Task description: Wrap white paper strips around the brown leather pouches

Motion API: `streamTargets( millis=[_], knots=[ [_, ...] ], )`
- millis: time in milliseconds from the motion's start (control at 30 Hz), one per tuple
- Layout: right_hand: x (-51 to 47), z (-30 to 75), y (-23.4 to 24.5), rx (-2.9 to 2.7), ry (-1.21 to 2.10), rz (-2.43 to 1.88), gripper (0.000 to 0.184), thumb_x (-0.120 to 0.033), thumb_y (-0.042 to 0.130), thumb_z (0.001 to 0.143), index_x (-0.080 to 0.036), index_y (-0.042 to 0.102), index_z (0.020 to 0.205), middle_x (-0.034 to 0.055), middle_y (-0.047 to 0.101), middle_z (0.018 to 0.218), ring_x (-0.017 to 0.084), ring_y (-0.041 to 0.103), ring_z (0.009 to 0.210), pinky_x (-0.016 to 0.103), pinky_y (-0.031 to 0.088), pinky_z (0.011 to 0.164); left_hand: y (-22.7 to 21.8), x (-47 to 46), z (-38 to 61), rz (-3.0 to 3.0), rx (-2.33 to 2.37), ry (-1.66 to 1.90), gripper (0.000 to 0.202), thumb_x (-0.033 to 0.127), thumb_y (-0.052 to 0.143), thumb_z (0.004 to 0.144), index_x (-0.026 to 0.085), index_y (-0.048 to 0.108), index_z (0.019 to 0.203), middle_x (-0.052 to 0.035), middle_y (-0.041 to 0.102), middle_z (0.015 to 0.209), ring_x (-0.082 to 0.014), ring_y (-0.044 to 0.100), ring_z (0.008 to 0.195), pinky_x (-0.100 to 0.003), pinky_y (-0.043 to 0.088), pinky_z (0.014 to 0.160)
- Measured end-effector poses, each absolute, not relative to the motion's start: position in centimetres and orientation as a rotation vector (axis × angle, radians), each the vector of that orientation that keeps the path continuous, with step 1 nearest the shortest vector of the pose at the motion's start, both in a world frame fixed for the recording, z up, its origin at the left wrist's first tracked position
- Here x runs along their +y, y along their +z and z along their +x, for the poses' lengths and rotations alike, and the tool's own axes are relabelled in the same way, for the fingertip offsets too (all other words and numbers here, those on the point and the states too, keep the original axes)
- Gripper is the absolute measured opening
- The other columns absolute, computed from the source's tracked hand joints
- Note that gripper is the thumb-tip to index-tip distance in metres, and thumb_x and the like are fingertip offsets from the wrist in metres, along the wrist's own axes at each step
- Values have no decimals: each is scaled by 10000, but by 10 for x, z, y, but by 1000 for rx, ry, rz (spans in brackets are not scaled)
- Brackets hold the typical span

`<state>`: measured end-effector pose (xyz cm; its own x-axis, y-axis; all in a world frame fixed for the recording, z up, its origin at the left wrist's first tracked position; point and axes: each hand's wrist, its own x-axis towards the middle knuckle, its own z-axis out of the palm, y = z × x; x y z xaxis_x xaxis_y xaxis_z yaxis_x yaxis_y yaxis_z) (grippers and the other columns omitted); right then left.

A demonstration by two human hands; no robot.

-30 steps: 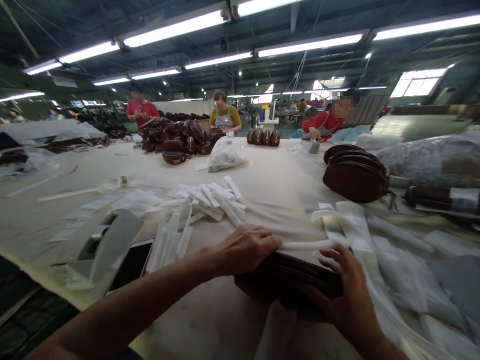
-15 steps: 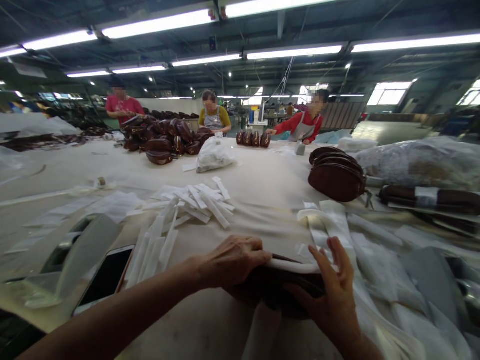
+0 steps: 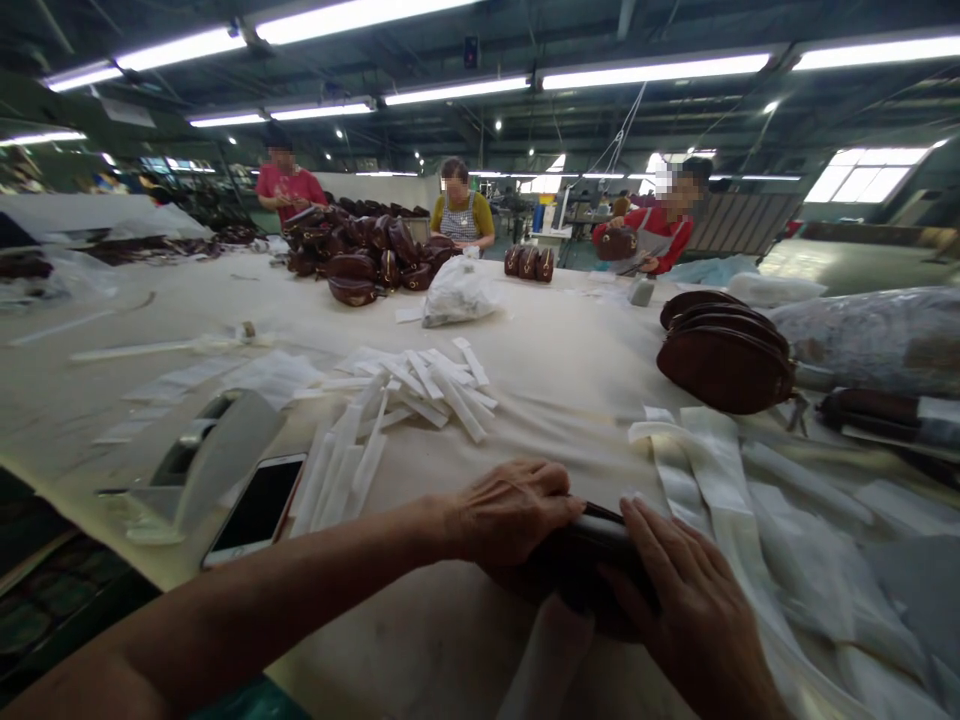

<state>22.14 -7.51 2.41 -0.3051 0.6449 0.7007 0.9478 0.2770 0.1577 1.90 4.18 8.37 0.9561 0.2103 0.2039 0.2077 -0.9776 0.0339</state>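
Observation:
A dark brown leather pouch [image 3: 592,560] lies on the cream table cover [image 3: 555,360] close in front of me. My left hand [image 3: 514,510] curls over its left end, fingers closed on the top edge. My right hand [image 3: 686,600] lies over the pouch's right side, fingers pressed flat along it. White paper strips [image 3: 686,470] trail off to the right of both hands.
A heap of white folded strips [image 3: 420,385] lies ahead. A phone [image 3: 259,508] and a grey tape dispenser [image 3: 202,460] sit to the left. Stacked brown pouches [image 3: 724,355] are at right, another pile [image 3: 360,265] and a white bag [image 3: 459,292] farther off. Three people work at the far side.
The white strip that ran along the pouch's top between my hands is no longer visible. My right hand has come down flat over the pouch. The far worker in red now holds a pouch.

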Motion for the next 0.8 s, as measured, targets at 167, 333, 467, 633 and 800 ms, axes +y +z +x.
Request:
streamTargets(
  millis=[167, 333, 467, 633, 800],
  knots=[
    [-75, 222, 27, -2093, -844, -1408, 570, -332, 464, 931, -70, 329, 1419, 182, 666, 1111, 266, 660, 923, 516, 350, 1008, 69, 32, 16, 3247, 251, 577, 436, 396, 465, 931, 64, 480, 1213, -169, 542, 1165, -278, 506, 1054, -429, 397, 909],
    [-73, 222, 28, -2127, -852, -1317, 542, -277, 486, 922, -57, 360, 1401, 177, 680, 1070, 252, 658, 915, 443, 434, 932, 62, 22, 27, 3309, 305, 497, 482, 375, 426, 950, -29, 437, 1212, -227, 555, 1146, -294, 546, 1028, -412, 439, 844],
    [-72, 220, 25, -2094, -826, -1296, 520, -267, 449, 933, -99, 344, 1414, 145, 686, 1040, 248, 636, 931, 399, 475, 855, 60, 20, 35, 3275, 309, 467, 401, 260, 403, 958, -22, 392, 1243, -203, 582, 1100, -274, 577, 963, -394, 469, 760],
    [-71, 221, 28, -2106, -718, -1338, 475, -339, 394, 950, -152, 397, 1387, 102, 676, 965, 239, 619, 866, 371, 467, 798, 58, 21, 38, 3189, 364, 472, 335, 281, 408, 959, 45, 433, 1194, -129, 609, 1001, -233, 587, 831, -363, 465, 721],
    [-67, 223, 29, -2140, -681, -1287, 486, -285, 397, 951, -144, 354, 1414, 100, 654, 930, 227, 589, 820, 354, 457, 736, 59, 22, 38, 3159, 384, 451, 460, 445, 430, 943, 57, 440, 1190, -110, 608, 984, -233, 586, 815, -353, 454, 717]
  ],
)
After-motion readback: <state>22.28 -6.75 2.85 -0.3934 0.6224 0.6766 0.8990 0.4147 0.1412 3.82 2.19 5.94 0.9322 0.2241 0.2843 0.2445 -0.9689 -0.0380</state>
